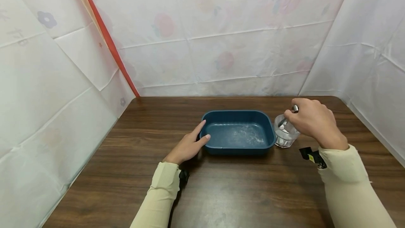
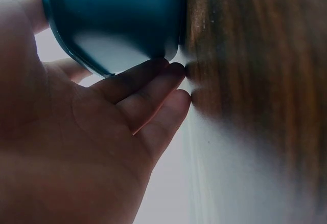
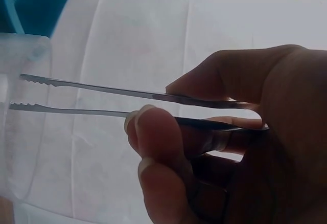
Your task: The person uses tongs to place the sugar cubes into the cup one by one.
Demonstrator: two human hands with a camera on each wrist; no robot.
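Note:
A dark blue rectangular baking dish sits on the wooden table, with whitish specks on its inner floor. My left hand holds its left end, thumb and index finger over the rim. In the left wrist view, the other fingers lie against the outer wall near the tabletop. At the dish's right end stands a clear glass with several small white pieces inside. My right hand grips metal tweezers between thumb and fingers. Their serrated tips are parted and reach into the glass.
Brown wood-grain tabletop stretches left of the dish and toward me. Pale printed sheets hang behind the table and along both sides. A red strip runs down the left rear corner.

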